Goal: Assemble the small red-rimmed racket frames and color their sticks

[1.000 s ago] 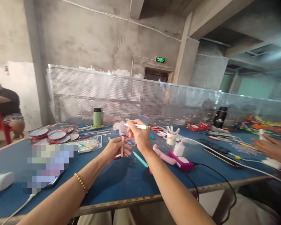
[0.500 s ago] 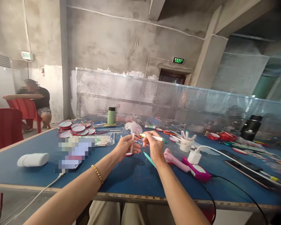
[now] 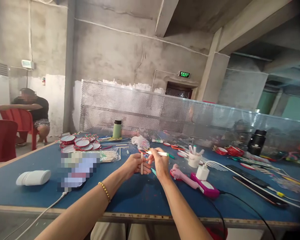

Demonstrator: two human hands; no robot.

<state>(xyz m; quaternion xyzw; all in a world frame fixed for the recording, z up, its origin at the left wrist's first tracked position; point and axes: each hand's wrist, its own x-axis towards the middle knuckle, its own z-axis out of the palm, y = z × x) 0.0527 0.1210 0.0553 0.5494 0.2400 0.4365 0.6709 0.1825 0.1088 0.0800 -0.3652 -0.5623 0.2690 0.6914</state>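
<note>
My left hand is closed on a flat wooden craft stick, pinching it upright between thumb and fingers. In my right hand is a marker pen with a white barrel and a green end, held in a writing grip. Its tip points left, close to the upper part of the stick; whether they touch I cannot tell. A teal pen lies on the table by my right hand, partly hidden by it.
On the blue table lie red-rimmed round discs, a bagged bundle of sticks, a phone and a white bottle. To the right are a pink-handled object, a magenta box and a pen cup.
The marker tip has come nearer the stick, and the stick sits lower in front of my left fingers. The whole view has shifted slightly.
</note>
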